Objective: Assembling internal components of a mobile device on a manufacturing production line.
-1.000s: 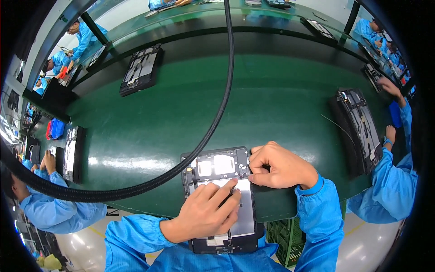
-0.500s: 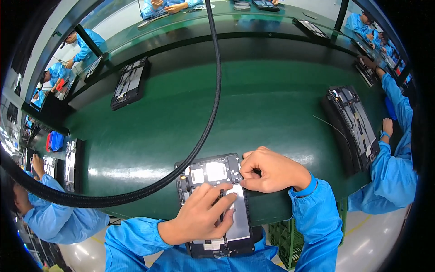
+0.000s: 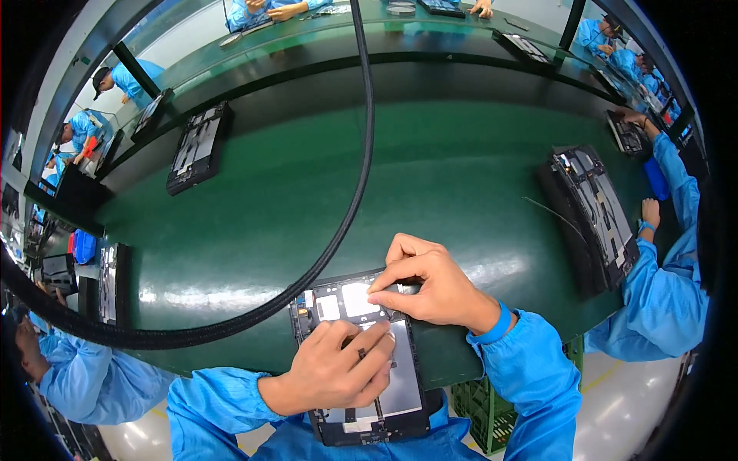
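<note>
Far left, a co-worker in a blue sleeve (image 3: 96, 376) sits beside the table; blue bin (image 3: 84, 247) further along. Next, a dark unit (image 3: 114, 284) with exposed insides, on the green table (image 3: 261, 223); another opened unit (image 3: 198, 146) lies farther back, tilted to my view. Thick black cable (image 3: 184, 338) sweeps across, passing in front of my device's far left corner. My left hand (image 3: 334, 369) is over the middle of the opened device (image 3: 403, 376), fingers bent, tips at its inner face; can't tell if they're clamped on anything. Device sits at the near table edge, near end over my smock. My right hand (image 3: 430, 284) is at its far end, thumb and index tips close together at the bright white panel (image 3: 357, 298); can't tell if anything's between. Hands near each other, not touching. Blue wristband (image 3: 500, 326) on my right. Green crate (image 3: 480, 411) below the table edge. Right: thin wire (image 3: 547, 211) beside a thick black stack (image 3: 600, 211), insides up, then another co-worker's blue sleeve (image 3: 661, 307).
</note>
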Action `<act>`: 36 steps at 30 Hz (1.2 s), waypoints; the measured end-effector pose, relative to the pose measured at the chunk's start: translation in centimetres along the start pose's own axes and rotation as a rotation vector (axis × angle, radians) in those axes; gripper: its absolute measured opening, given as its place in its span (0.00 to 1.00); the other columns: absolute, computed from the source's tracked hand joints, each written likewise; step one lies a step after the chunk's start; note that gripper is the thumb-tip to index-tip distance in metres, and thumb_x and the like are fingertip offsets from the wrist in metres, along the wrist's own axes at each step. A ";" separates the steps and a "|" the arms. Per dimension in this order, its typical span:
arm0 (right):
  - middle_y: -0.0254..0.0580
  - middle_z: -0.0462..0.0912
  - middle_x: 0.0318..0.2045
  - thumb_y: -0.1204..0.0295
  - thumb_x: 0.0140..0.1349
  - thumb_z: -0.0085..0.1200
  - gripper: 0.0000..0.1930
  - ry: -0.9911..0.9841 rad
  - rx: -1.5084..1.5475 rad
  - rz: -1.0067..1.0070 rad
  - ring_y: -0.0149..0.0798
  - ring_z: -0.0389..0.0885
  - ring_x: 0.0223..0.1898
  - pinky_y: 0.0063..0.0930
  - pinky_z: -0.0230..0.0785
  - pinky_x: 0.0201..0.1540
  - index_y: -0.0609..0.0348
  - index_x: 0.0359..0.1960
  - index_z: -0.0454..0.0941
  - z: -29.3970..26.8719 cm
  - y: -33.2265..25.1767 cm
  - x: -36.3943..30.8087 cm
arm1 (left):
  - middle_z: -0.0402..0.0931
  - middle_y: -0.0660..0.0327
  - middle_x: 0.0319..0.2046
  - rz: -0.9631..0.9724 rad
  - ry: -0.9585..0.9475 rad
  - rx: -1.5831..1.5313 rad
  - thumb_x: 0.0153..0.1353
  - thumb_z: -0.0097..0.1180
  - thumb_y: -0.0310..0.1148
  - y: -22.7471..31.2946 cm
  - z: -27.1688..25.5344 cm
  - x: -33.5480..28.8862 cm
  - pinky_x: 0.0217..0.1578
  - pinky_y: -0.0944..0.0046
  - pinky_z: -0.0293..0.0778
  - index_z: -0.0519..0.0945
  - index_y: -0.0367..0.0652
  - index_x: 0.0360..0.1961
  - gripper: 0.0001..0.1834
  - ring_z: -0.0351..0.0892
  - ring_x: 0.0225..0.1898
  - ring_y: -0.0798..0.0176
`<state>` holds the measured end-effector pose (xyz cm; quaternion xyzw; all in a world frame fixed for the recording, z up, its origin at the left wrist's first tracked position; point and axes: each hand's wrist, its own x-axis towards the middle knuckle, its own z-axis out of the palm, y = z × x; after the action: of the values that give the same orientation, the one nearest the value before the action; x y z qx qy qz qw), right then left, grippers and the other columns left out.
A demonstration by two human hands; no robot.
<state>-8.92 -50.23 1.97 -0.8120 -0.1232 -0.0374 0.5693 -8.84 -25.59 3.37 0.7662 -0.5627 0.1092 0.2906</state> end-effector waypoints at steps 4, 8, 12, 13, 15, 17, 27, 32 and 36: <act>0.32 0.72 0.33 0.73 0.56 0.82 0.09 0.024 -0.012 -0.008 0.31 0.72 0.36 0.29 0.64 0.36 0.54 0.39 0.98 0.4 0.8 0.3 | 0.88 0.57 0.55 -0.010 -0.040 0.059 0.55 0.70 0.35 -0.5 0.4 0.1 0.36 0.60 0.71 0.90 0.39 0.48 0.20 0.76 0.35 0.61; 0.32 0.70 0.36 0.72 0.55 0.83 0.10 0.019 -0.032 0.025 0.31 0.70 0.36 0.29 0.63 0.37 0.52 0.40 0.98 0.2 0.6 0.3 | 0.86 0.53 0.55 -0.016 -0.080 0.071 0.56 0.70 0.36 -0.6 0.5 0.4 0.36 0.61 0.71 0.89 0.37 0.51 0.22 0.74 0.34 0.61; 0.32 0.70 0.39 0.71 0.55 0.83 0.11 0.041 -0.080 -0.016 0.31 0.68 0.35 0.28 0.62 0.36 0.50 0.40 0.99 0.3 1.1 0.2 | 0.86 0.51 0.54 -0.003 -0.101 0.025 0.56 0.71 0.36 -0.8 0.7 0.6 0.35 0.60 0.70 0.88 0.36 0.51 0.22 0.73 0.34 0.61; 0.32 0.71 0.40 0.70 0.55 0.83 0.10 0.047 -0.090 -0.033 0.31 0.68 0.34 0.28 0.62 0.36 0.49 0.40 0.99 0.2 1.2 0.2 | 0.85 0.51 0.54 -0.027 -0.079 -0.018 0.56 0.71 0.36 -0.8 0.9 0.6 0.35 0.60 0.70 0.87 0.37 0.50 0.21 0.73 0.34 0.60; 0.33 0.75 0.42 0.70 0.56 0.83 0.10 0.018 -0.077 0.020 0.31 0.68 0.33 0.28 0.63 0.36 0.50 0.39 0.99 -0.4 0.3 0.3 | 0.85 0.50 0.53 -0.051 -0.063 -0.057 0.57 0.71 0.37 -0.6 1.0 0.9 0.34 0.59 0.69 0.86 0.37 0.49 0.21 0.73 0.34 0.60; 0.34 0.78 0.44 0.69 0.56 0.83 0.09 -0.012 -0.063 0.071 0.31 0.69 0.32 0.28 0.65 0.35 0.50 0.39 0.99 -0.9 0.1 0.4 | 0.85 0.50 0.52 -0.062 -0.066 -0.072 0.57 0.71 0.37 -0.4 1.0 1.3 0.33 0.59 0.68 0.84 0.39 0.45 0.18 0.73 0.33 0.59; 0.47 0.78 0.60 0.77 0.64 0.68 0.36 -0.353 0.064 0.247 0.37 0.80 0.37 0.32 0.76 0.41 0.48 0.76 0.77 -4.4 -1.5 -0.3 | 0.87 0.47 0.53 -0.011 -0.110 0.010 0.54 0.70 0.36 0.1 1.0 1.8 0.33 0.57 0.69 0.82 0.38 0.39 0.15 0.71 0.31 0.58; 0.48 0.75 0.60 0.79 0.61 0.66 0.43 -0.357 0.132 0.324 0.35 0.77 0.37 0.32 0.74 0.40 0.48 0.81 0.69 -4.5 -0.9 -0.7 | 0.86 0.47 0.53 -0.018 -0.047 -0.030 0.53 0.68 0.33 0.0 1.9 1.9 0.32 0.57 0.69 0.83 0.39 0.39 0.14 0.71 0.31 0.58; 0.44 0.74 0.58 0.81 0.58 0.65 0.45 -0.349 0.136 0.383 0.32 0.75 0.36 0.30 0.73 0.40 0.46 0.81 0.69 -4.8 -1.5 -0.5 | 0.86 0.48 0.54 -0.050 -0.018 -0.094 0.52 0.67 0.31 0.0 2.5 2.2 0.32 0.57 0.69 0.83 0.38 0.41 0.14 0.71 0.30 0.57</act>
<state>-9.43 -54.30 4.86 -0.7746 -0.0660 0.2198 0.5894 -8.47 -28.71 2.44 0.7666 -0.5503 0.0684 0.3237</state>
